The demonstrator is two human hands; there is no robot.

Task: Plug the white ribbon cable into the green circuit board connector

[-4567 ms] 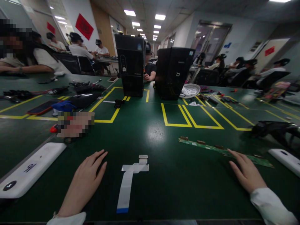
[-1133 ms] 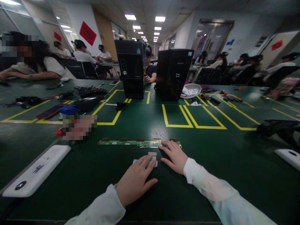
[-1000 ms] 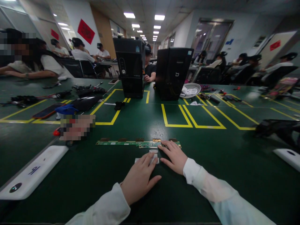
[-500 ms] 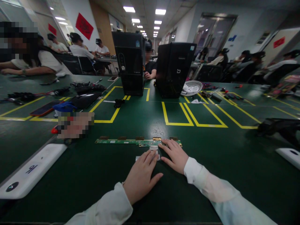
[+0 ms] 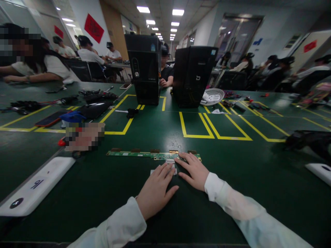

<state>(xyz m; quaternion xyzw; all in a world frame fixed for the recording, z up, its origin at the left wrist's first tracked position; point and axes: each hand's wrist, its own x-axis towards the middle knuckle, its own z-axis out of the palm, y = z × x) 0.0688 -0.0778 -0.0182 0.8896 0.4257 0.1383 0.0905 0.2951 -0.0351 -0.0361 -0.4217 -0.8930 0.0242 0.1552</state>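
Observation:
A long narrow green circuit board [image 5: 134, 154] lies crosswise on the dark green table [image 5: 232, 179] in front of me. My left hand [image 5: 156, 191] lies flat on a white flat ribbon cable [image 5: 169, 162], fingers stretched toward the board, hiding most of the cable. My right hand [image 5: 193, 171] rests flat beside it, fingertips touching the board's right part next to the cable's end. Both sleeves are white.
White oblong devices lie at the near left [image 5: 34, 186] and near right [image 5: 319, 170]. Two black computer towers [image 5: 144, 69] [image 5: 192, 77] stand behind yellow tape boxes. A white basket [image 5: 212, 96], tools and cables lie farther back. Other people sit at the tables around.
Since the oldest frame the board has come from the right to the middle and both hands have gathered on the cable. Over the last second the cable's end has crept up to the board.

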